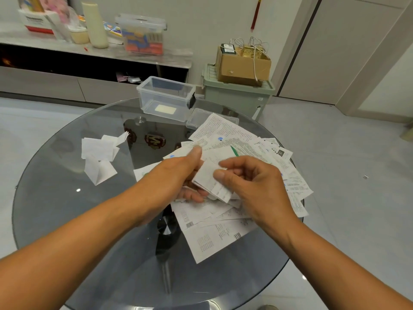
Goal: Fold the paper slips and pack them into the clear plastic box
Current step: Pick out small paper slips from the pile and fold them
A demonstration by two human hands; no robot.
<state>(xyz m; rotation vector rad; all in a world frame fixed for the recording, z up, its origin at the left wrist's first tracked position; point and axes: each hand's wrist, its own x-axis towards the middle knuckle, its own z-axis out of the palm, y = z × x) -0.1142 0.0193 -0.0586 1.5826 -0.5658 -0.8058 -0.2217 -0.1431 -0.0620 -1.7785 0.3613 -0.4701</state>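
Above the desk (67, 175), one slip (211, 183) was being folded, pinched by both hands; next, a firm crease was needed.

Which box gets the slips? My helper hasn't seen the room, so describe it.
On the round glass table, look at the far edge beyond the paper pile. The clear plastic box stands there, lidless, nearly empty, unlike the lidded, full one on the shelf.

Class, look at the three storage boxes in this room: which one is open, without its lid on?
The clear box on the glass table. The shelf box and green bin are both lidded.
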